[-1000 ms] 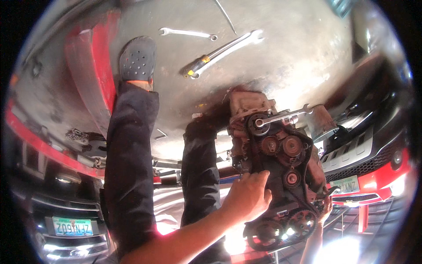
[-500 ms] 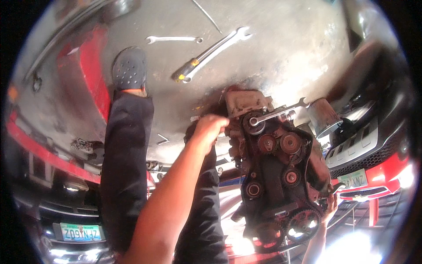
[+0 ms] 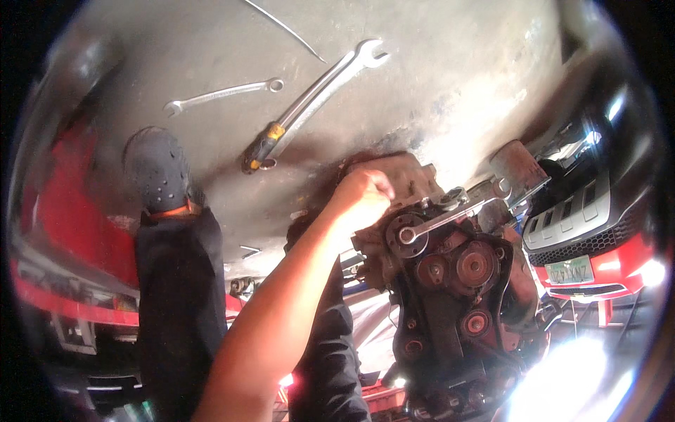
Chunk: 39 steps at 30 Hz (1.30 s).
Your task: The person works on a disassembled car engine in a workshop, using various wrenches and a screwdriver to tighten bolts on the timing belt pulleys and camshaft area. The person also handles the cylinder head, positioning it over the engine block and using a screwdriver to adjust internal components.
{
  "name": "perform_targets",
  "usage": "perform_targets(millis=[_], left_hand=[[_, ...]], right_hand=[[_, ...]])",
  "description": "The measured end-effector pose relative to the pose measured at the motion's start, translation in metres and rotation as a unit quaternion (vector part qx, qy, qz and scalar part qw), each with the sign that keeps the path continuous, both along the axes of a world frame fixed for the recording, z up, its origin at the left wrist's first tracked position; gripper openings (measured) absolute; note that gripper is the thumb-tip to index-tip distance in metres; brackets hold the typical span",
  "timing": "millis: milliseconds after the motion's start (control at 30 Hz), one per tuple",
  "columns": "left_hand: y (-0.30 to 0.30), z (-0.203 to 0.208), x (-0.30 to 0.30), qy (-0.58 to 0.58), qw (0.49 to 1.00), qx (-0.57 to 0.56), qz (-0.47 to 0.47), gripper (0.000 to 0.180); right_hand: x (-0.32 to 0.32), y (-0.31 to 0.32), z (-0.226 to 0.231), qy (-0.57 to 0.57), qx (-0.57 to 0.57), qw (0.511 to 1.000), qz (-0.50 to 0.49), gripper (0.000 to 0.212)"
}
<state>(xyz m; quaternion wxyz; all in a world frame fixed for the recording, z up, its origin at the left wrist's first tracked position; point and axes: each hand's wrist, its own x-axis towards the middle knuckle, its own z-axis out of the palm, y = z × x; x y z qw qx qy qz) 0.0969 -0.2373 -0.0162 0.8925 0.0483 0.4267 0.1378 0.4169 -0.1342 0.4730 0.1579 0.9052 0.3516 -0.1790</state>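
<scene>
My left hand (image 3: 365, 195) reaches in from the lower left over the near-left top corner of an engine (image 3: 450, 302). Its fingers are curled closed, and whatever they may hold is hidden. Right beside it, a combination wrench (image 3: 446, 219) has its ring end on the bolt of a dark pulley (image 3: 409, 232); its shaft slants up to the right. A dark toothed belt runs round several rusty pulleys, one large pulley (image 3: 476, 264) among them. My right hand does not show; glare washes out the lower right.
On the concrete floor lie a combination wrench (image 3: 225, 93), a larger open-ended wrench (image 3: 330, 88) alongside a yellow-and-black-handled tool (image 3: 264, 148), and a thin rod (image 3: 285, 29). My shoe (image 3: 158, 169) stands at left by a red metal part (image 3: 81, 204). A red-and-black car bumper (image 3: 598, 260) is at right.
The view has shifted, so the engine sits lower. My left hand has moved right, over the engine's top corner. The hand seen at the engine's lower right no longer shows.
</scene>
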Motion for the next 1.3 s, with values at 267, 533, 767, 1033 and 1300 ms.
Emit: perform_targets(millis=[267,533,767,1033,1300], left_hand=[[-0.009,-0.007,-0.006,-0.166,0.978,0.104,-0.077,0.038],[-0.023,-0.007,-0.013,-0.261,0.960,-0.100,-0.033,0.035],[-0.031,-0.010,-0.016,-0.247,0.962,-0.113,-0.007,0.025],[-0.003,-0.009,-0.001,-0.161,0.975,-0.098,-0.121,0.027],[0.006,-0.010,0.015,-0.122,0.973,-0.168,-0.099,0.017]], right_hand=[[-0.012,0.000,-0.001,-0.011,-0.003,1.000,-0.026,0.046],[-0.017,-0.001,-0.006,-0.010,-0.002,0.999,-0.039,0.045],[-0.023,-0.002,-0.009,-0.012,-0.003,0.999,-0.052,0.045],[-0.025,0.000,-0.011,-0.011,-0.007,0.998,-0.058,0.044],[-0.024,0.003,-0.014,-0.004,-0.014,0.998,-0.055,0.044]])
